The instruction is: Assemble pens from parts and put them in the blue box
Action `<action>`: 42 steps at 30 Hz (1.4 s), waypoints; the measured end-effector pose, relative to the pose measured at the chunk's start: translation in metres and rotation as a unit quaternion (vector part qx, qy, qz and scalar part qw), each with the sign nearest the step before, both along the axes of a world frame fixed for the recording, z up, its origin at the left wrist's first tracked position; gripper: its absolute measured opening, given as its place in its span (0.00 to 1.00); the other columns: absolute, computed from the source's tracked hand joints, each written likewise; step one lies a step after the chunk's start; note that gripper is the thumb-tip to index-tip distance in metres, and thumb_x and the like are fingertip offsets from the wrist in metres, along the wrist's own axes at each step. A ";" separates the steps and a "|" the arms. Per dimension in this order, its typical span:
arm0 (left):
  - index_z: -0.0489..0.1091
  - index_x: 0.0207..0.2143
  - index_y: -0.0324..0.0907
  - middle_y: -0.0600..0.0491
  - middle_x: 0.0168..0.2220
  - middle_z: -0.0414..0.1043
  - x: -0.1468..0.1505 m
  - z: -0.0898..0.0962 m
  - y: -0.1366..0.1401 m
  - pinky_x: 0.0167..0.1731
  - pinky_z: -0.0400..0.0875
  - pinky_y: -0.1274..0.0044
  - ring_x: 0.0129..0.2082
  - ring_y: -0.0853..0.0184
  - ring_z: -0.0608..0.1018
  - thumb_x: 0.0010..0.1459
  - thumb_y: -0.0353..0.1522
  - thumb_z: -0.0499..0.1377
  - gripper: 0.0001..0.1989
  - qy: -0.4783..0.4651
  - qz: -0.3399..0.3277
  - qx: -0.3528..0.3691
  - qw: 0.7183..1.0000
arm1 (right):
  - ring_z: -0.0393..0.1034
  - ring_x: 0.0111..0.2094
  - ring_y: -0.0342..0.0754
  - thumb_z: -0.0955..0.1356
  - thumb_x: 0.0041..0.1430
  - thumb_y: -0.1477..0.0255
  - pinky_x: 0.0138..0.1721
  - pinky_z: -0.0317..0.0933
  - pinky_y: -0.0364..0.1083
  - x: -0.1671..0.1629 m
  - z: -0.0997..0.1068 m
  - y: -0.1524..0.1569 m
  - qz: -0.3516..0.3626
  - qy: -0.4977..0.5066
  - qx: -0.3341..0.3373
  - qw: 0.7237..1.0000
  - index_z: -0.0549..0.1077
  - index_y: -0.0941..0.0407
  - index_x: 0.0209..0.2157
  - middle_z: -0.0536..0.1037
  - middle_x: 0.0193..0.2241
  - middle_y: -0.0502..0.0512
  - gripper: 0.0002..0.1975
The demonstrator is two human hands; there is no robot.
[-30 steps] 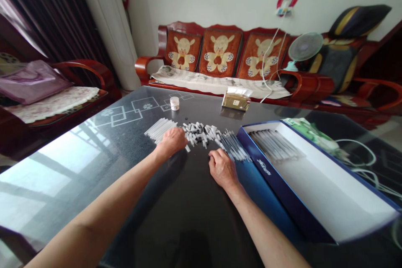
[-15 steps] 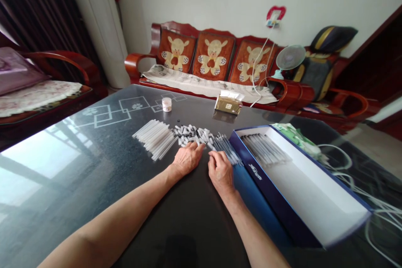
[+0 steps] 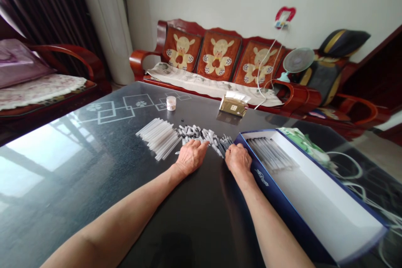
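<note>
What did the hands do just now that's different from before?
The left hand slid right from the clear plastic tubes to the small caps. The right hand moved up onto the thin refills. The blue box stayed put.

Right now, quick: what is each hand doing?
Left hand: open, flat on the caps.
Right hand: fingers curled over the refills; grip cannot be told.

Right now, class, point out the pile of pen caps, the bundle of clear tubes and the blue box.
pile of pen caps (image 3: 197, 132), head view, middle of the heap.
bundle of clear tubes (image 3: 158, 136), head view, middle of the bundle.
blue box (image 3: 309, 188), head view, bare white floor inside.
</note>
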State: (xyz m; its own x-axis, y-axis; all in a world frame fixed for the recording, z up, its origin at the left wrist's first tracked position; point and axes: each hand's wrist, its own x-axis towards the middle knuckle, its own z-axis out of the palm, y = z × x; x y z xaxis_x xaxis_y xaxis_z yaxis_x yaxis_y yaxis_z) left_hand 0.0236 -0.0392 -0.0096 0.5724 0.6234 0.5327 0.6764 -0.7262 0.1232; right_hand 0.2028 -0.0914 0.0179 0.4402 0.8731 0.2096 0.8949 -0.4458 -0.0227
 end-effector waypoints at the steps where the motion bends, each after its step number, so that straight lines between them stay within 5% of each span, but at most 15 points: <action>1: 0.68 0.51 0.47 0.51 0.32 0.71 0.000 0.001 0.001 0.32 0.64 0.74 0.35 0.62 0.70 0.67 0.35 0.46 0.16 -0.003 0.003 -0.003 1.000 | 0.71 0.38 0.54 0.61 0.61 0.71 0.32 0.59 0.46 -0.001 0.001 0.000 -0.003 0.004 -0.001 1.000 0.77 0.57 0.32 0.73 0.37 0.63 0.13; 4: 0.70 0.49 0.47 0.51 0.32 0.71 -0.001 0.002 0.004 0.31 0.64 0.74 0.35 0.63 0.71 0.66 0.37 0.47 0.16 -0.018 0.012 -0.004 1.000 | 0.71 0.38 0.55 0.61 0.60 0.73 0.34 0.60 0.48 0.000 0.006 0.002 -0.002 0.028 0.032 0.999 0.76 0.59 0.33 0.74 0.37 0.65 0.12; 8: 0.72 0.46 0.44 0.51 0.32 0.71 -0.001 0.001 0.009 0.34 0.64 0.74 0.35 0.63 0.71 0.66 0.36 0.48 0.15 -0.048 0.024 0.011 0.999 | 0.71 0.35 0.52 0.63 0.57 0.72 0.39 0.61 0.48 0.002 0.008 0.006 0.062 0.181 0.195 0.962 0.73 0.59 0.42 0.76 0.32 0.59 0.13; 10: 0.72 0.45 0.44 0.51 0.32 0.71 -0.001 0.001 0.011 0.34 0.64 0.74 0.35 0.63 0.71 0.66 0.36 0.48 0.15 -0.057 0.026 0.018 0.998 | 0.71 0.32 0.49 0.64 0.56 0.69 0.37 0.62 0.47 -0.001 0.006 0.008 0.096 0.342 0.262 0.897 0.73 0.57 0.42 0.76 0.29 0.54 0.14; 15: 0.73 0.42 0.44 0.51 0.31 0.71 -0.003 0.001 0.013 0.34 0.64 0.75 0.34 0.64 0.71 0.65 0.38 0.50 0.14 -0.070 0.031 0.018 0.997 | 0.71 0.33 0.44 0.72 0.46 0.64 0.30 0.63 0.42 -0.020 -0.001 0.010 0.124 0.699 0.321 0.627 0.73 0.53 0.40 0.77 0.34 0.50 0.18; 17: 0.73 0.41 0.44 0.52 0.31 0.71 -0.004 0.001 0.014 0.33 0.63 0.75 0.34 0.64 0.71 0.65 0.39 0.50 0.14 -0.070 0.036 0.016 0.997 | 0.71 0.33 0.42 0.75 0.41 0.66 0.31 0.64 0.41 -0.025 -0.002 0.010 0.112 0.737 0.350 0.568 0.74 0.53 0.39 0.77 0.33 0.49 0.20; 19: 0.73 0.41 0.44 0.52 0.30 0.71 -0.004 0.001 0.015 0.32 0.63 0.75 0.34 0.64 0.71 0.65 0.39 0.50 0.14 -0.068 0.039 0.014 0.997 | 0.70 0.29 0.41 0.75 0.42 0.64 0.28 0.64 0.41 -0.027 -0.003 0.010 0.083 0.742 0.387 0.541 0.74 0.55 0.37 0.76 0.28 0.48 0.18; 23: 0.73 0.41 0.45 0.52 0.31 0.71 -0.004 0.000 0.016 0.32 0.63 0.75 0.34 0.64 0.71 0.65 0.39 0.50 0.14 -0.063 0.041 0.009 0.997 | 0.68 0.24 0.40 0.73 0.44 0.60 0.24 0.62 0.39 -0.023 -0.007 0.011 0.058 0.730 0.425 0.532 0.74 0.57 0.34 0.74 0.22 0.47 0.17; 35: 0.73 0.40 0.44 0.51 0.31 0.70 -0.003 0.002 0.012 0.33 0.64 0.76 0.34 0.64 0.71 0.66 0.39 0.49 0.15 -0.040 0.000 -0.019 0.999 | 0.67 0.23 0.40 0.71 0.49 0.59 0.24 0.61 0.40 -0.028 -0.016 0.009 0.099 0.722 0.356 0.584 0.73 0.57 0.33 0.73 0.22 0.47 0.16; 42: 0.71 0.47 0.48 0.53 0.30 0.70 -0.003 0.004 0.008 0.32 0.64 0.77 0.32 0.66 0.71 0.67 0.40 0.46 0.17 -0.045 -0.041 -0.013 0.998 | 0.69 0.28 0.43 0.70 0.52 0.59 0.25 0.62 0.40 -0.038 -0.023 0.007 0.158 0.660 0.276 0.681 0.76 0.56 0.36 0.76 0.28 0.51 0.16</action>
State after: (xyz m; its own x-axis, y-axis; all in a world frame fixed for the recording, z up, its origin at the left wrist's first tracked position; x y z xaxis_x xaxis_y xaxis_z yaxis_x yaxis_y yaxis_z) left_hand 0.0203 -0.0313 -0.0059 0.5723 0.5915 0.5680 0.6008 -0.7738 0.2004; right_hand 0.1652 -0.0840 -0.0050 0.3725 0.9161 0.1487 -0.0179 0.1673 -0.9857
